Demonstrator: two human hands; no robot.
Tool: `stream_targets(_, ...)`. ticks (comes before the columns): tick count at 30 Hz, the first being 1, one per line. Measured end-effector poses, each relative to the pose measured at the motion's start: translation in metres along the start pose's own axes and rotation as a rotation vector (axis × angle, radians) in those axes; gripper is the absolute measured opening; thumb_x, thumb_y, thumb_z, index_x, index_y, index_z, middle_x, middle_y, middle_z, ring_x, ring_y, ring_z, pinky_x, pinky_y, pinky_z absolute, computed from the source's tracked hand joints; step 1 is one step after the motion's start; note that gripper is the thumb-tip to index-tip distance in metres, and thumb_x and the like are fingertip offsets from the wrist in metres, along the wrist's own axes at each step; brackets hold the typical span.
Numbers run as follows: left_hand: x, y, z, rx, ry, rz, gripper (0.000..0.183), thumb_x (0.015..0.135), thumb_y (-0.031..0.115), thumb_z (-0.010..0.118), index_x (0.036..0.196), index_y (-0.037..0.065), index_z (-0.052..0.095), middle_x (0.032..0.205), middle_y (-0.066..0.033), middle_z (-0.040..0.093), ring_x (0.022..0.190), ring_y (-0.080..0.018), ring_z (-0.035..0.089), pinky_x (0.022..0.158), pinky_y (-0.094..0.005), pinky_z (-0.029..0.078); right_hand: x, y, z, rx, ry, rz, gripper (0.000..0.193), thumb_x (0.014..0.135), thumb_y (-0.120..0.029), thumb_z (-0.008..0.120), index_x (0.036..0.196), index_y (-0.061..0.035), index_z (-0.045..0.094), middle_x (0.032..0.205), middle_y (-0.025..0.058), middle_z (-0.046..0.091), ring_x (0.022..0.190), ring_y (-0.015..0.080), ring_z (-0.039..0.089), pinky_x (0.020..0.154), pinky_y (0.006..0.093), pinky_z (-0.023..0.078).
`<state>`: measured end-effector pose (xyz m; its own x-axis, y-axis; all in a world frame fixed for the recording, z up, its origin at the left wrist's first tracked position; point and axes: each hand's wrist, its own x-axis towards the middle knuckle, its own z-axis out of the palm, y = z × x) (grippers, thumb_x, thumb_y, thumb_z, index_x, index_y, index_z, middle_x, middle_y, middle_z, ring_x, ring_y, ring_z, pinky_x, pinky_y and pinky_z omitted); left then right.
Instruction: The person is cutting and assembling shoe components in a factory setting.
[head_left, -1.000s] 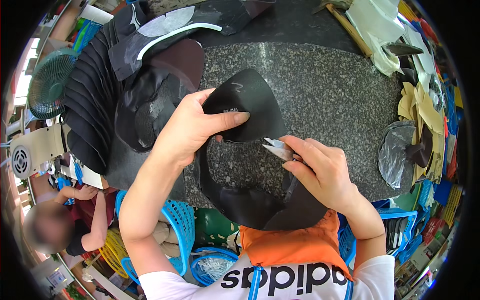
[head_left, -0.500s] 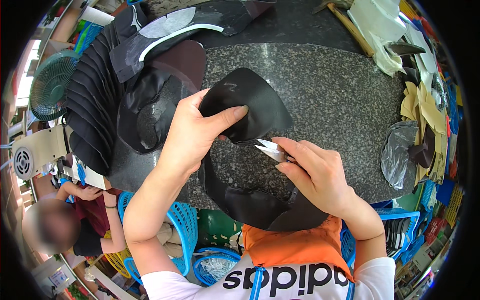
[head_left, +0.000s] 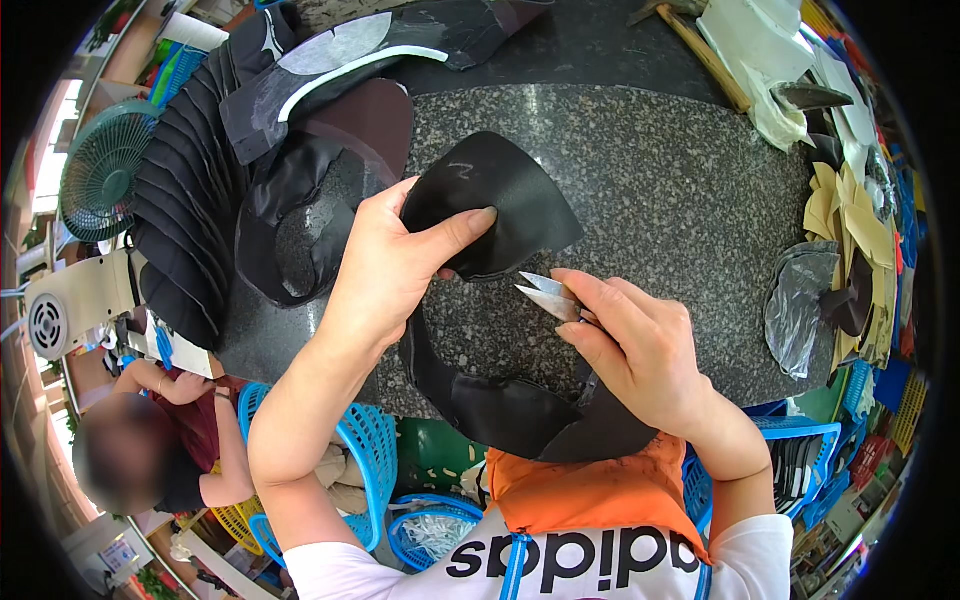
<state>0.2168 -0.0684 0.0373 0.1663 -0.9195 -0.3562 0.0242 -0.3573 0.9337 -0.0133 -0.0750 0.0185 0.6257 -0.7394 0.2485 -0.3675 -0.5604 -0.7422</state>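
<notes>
My left hand pinches a black shoe upper, thumb on top and fingers underneath, lifting its rounded end above the granite. The rest of the upper curves down toward me, its lower part at the table's near edge. In my right hand is a small pair of metal snips, blades slightly apart, pointing left just below the raised end's edge. They look separate from the upper. A faint light mark shows on the black face. My left fingertips are mostly hidden behind the piece.
The speckled granite slab lies under my hands. At left stand a row of black uppers and another looped upper. A wooden-handled tool lies far right. Blue baskets are below the near edge. A co-worker sits at lower left.
The raised end of the upper has tilted slightly, showing its face flatter. My right hand and the snips have shifted a little to the right. At lower left the co-worker's head moved rightward.
</notes>
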Motion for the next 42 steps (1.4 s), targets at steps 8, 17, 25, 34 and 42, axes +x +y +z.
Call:
stream_targets(8, -0.001, 0.002, 0.002, 0.001, 0.012, -0.010, 0.018, 0.086, 0.011, 0.075, 0.101, 0.004, 0.068, 0.087, 0.0004, 0.070, 0.071, -0.0040, 0.061, 0.057, -0.0189, 0.045, 0.000, 0.003, 0.003, -0.047, 0.031, 0.004, 0.039, 0.085, -0.020, 0.073, 0.119, -0.0055, 0.062, 0.073, 0.0058, 0.061, 0.054, 0.0232, 0.061, 0.047, 0.0343, 0.049)
stream_targets(17, -0.003, -0.003, 0.000, -0.001, 0.027, 0.024, 0.020, 0.084, 0.004, 0.074, 0.103, 0.000, 0.068, 0.091, -0.0025, 0.070, 0.076, -0.0057, 0.062, 0.065, -0.0223, 0.049, 0.000, 0.005, 0.001, -0.303, 0.008, -0.071, 0.043, 0.081, -0.022, 0.076, 0.118, -0.0054, 0.062, 0.070, 0.0026, 0.054, 0.054, 0.0179, 0.060, 0.046, 0.0312, 0.049)
stream_targets(25, -0.002, -0.009, 0.010, 0.120, 0.071, 0.059, 0.020, 0.082, 0.001, 0.073, 0.101, -0.004, 0.068, 0.092, -0.0052, 0.071, 0.081, -0.0086, 0.063, 0.075, -0.0239, 0.051, 0.007, -0.003, -0.007, -0.395, -0.024, -0.101, 0.044, 0.080, -0.023, 0.076, 0.117, -0.0041, 0.062, 0.071, 0.0016, 0.053, 0.057, 0.0152, 0.061, 0.046, 0.0299, 0.049)
stream_targets(34, 0.000, -0.007, 0.002, 0.054, 0.068, 0.090, 0.025, 0.087, 0.005, 0.069, 0.111, -0.001, 0.062, 0.093, -0.0028, 0.069, 0.078, -0.0068, 0.063, 0.064, -0.0225, 0.052, 0.012, 0.013, -0.006, -0.178, -0.017, 0.038, 0.033, 0.089, -0.026, 0.068, 0.115, -0.0069, 0.062, 0.074, 0.0080, 0.062, 0.060, 0.0293, 0.064, 0.052, 0.0388, 0.051)
stream_targets(42, 0.005, 0.007, 0.008, 0.999, 0.170, 0.737, 0.041, 0.078, 0.000, 0.071, 0.118, 0.006, 0.064, 0.109, -0.0127, 0.058, 0.092, -0.0245, 0.060, 0.086, -0.0336, 0.047, 0.026, 0.033, 0.001, -0.308, -0.075, 0.013, 0.030, 0.092, -0.031, 0.063, 0.110, -0.0065, 0.063, 0.075, 0.0107, 0.064, 0.064, 0.0314, 0.066, 0.055, 0.0421, 0.052)
